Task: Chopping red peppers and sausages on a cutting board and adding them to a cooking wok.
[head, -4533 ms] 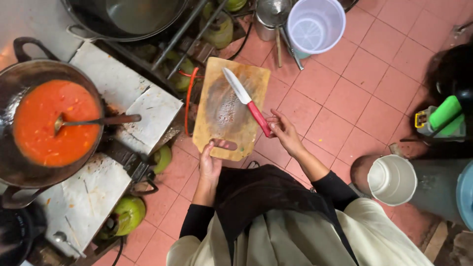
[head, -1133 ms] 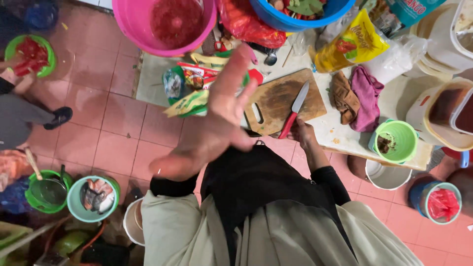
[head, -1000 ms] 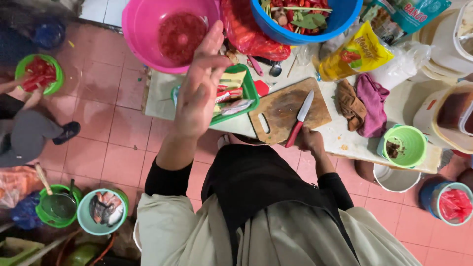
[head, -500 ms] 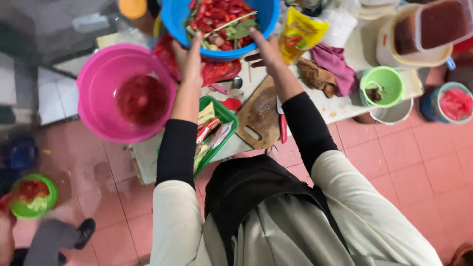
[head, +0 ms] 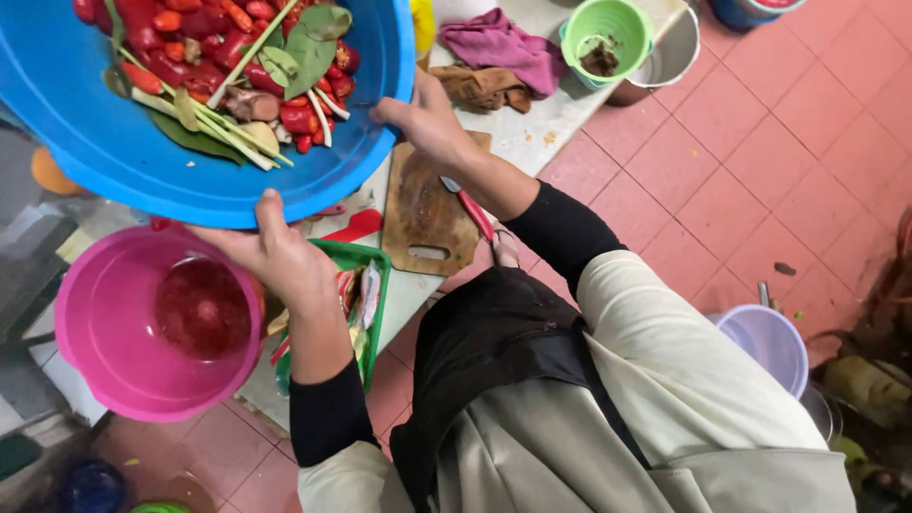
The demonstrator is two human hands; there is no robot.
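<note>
Both hands, left (head: 280,261) and right (head: 427,119), gripping blue basin (head: 142,161) rim (tilted toward pink basin (head: 104,342)), lemongrass stalks (head: 237,66) lying diagonal

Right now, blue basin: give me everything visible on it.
The blue basin is a large round bowl, plastic by its look, cut off by the frame's top and left edges. It is lifted and tilted, held at the rim by the left hand and right hand. Inside lie red chilies, green leaves and pale stalks. It hangs above the pink tub.

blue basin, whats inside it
The blue basin, held by the left hand and right hand, holds red chillies, green leaves and pale stalks. What lies under the pile is covered.
</note>
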